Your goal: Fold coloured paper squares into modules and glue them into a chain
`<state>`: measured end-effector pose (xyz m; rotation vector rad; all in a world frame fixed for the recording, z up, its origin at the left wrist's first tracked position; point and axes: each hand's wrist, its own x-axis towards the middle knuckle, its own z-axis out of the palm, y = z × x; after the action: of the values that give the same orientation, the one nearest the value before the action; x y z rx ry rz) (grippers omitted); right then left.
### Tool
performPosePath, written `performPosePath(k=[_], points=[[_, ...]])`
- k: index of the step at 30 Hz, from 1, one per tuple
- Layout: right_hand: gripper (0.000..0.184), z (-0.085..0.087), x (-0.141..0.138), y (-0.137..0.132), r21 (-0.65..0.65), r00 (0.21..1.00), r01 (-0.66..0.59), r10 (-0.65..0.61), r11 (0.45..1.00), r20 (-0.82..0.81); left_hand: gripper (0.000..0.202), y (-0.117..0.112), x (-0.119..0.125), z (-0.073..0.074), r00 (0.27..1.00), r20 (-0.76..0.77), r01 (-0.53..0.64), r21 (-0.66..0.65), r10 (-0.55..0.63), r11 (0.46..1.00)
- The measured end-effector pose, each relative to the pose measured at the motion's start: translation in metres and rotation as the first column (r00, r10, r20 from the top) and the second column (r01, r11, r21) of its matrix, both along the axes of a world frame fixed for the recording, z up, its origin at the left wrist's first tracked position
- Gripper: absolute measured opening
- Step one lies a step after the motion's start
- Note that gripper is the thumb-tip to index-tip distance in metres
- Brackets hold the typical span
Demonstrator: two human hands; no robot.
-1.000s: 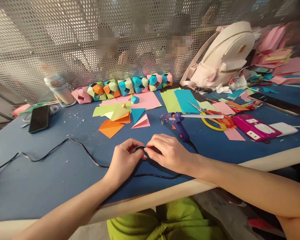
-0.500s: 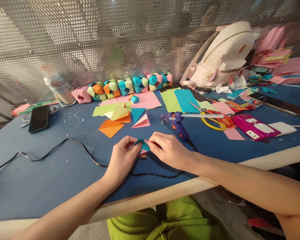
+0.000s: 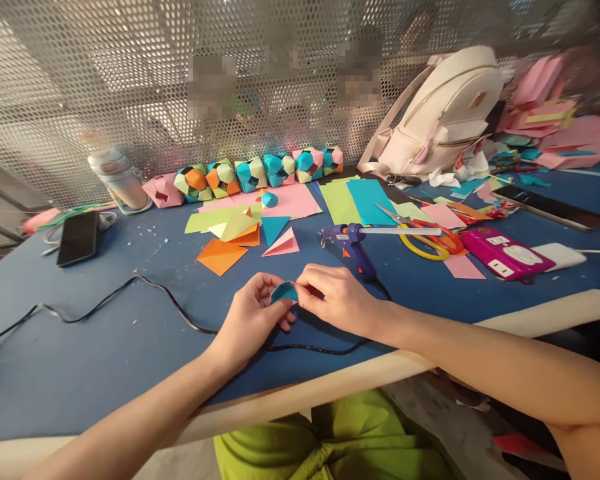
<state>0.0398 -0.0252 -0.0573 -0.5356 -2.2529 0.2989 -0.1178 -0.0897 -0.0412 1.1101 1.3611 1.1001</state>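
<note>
Between my two hands is a small piece of folded paper [image 3: 284,292], blue with a little pink at its lower edge. My left hand [image 3: 254,307] pinches its left side, thumb in front and fingers behind. The fingertips of my right hand [image 3: 330,297] are closed on its right edge. Just beyond lie an orange paper square [image 3: 222,256], a pink folded piece [image 3: 283,243] and a blue triangle [image 3: 274,229]. A purple glue gun [image 3: 356,248] with a white glue stick rests beyond my right hand.
Several folded paper balls [image 3: 251,175] line the mesh screen. Scissors [image 3: 425,240], a magenta power strip [image 3: 505,253] and a white backpack [image 3: 445,120] are on the right. A phone [image 3: 79,238] and a bottle [image 3: 117,179] stand left. A black cord [image 3: 170,300] crosses the table.
The blue paper has turned and bent into a curved shape between my fingers, with less pink showing. My left fingers have shifted their grip. The right hand stays nearly in place.
</note>
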Motion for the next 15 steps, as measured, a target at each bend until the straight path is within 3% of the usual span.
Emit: performPosePath(k=[4, 9, 15], points=[[0.016, 0.0008, 0.0005, -0.0012, -0.118, 0.999, -0.010, 0.016, 0.993, 0.048, 0.026, 0.0008, -0.0019, -0.0011, 0.998, 0.049, -0.025, 0.009, 0.024, 1.000], [0.018, -0.0039, -0.0016, 0.0009, -0.063, 0.998, 0.042, -0.039, 0.997, 0.045, 0.029, 0.0017, -0.0023, -0.0015, 0.998, 0.067, -0.005, 0.002, 0.005, 1.000], [0.018, 0.0005, 0.0005, 0.0016, -0.138, 0.999, 0.034, -0.029, 0.990, 0.038, 0.025, 0.0008, -0.0018, 0.0025, 0.997, 0.082, -0.009, 0.026, 0.007, 1.000]])
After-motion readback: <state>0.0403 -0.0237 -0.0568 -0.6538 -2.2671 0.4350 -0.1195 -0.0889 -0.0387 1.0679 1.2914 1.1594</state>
